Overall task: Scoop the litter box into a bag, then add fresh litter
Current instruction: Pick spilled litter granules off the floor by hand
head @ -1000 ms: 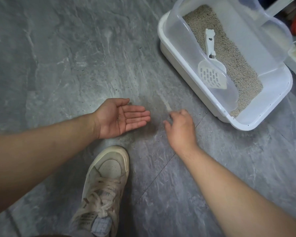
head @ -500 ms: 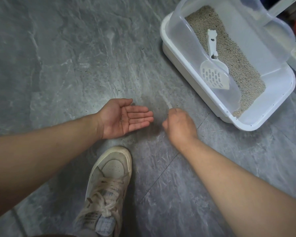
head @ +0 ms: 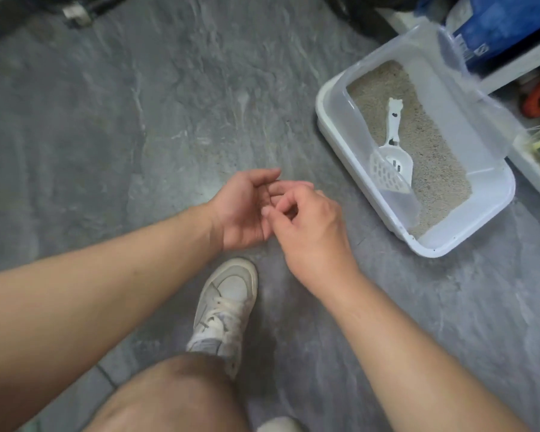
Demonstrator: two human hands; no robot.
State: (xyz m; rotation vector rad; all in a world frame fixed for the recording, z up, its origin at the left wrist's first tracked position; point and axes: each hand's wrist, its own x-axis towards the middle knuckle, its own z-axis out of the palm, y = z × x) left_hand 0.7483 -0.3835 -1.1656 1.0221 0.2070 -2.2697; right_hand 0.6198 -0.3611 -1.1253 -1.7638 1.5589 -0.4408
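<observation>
At the centre of the frame the two hands meet above the grey stone-patterned floor [head: 138,120]. The left hand [head: 243,210] is turned palm up and cupped, its fingers loosely bent. The right hand [head: 312,226] lies over the left hand's fingertips, its own fingers [head: 289,202] curled with thumb and forefinger drawn together as if pinching something tiny — whether any grain sits between them is too small to tell.

The litter box [head: 334,132] stands on the floor at the right of the frame, well apart from both hands, with a clear raised wall around a white base. Sandy litter [head: 430,151] fills its upper part, while the lower corner shows bare plastic. A white slotted scoop [head: 393,151] lies on the litter, handle toward the upper edge of the frame, untouched by either hand.

Below the hands a pale laced shoe [head: 228,304] rests on the floor — a bare knee [head: 175,397] fills the bottom edge. A blue bag [head: 505,26] sits in the upper right corner.
</observation>
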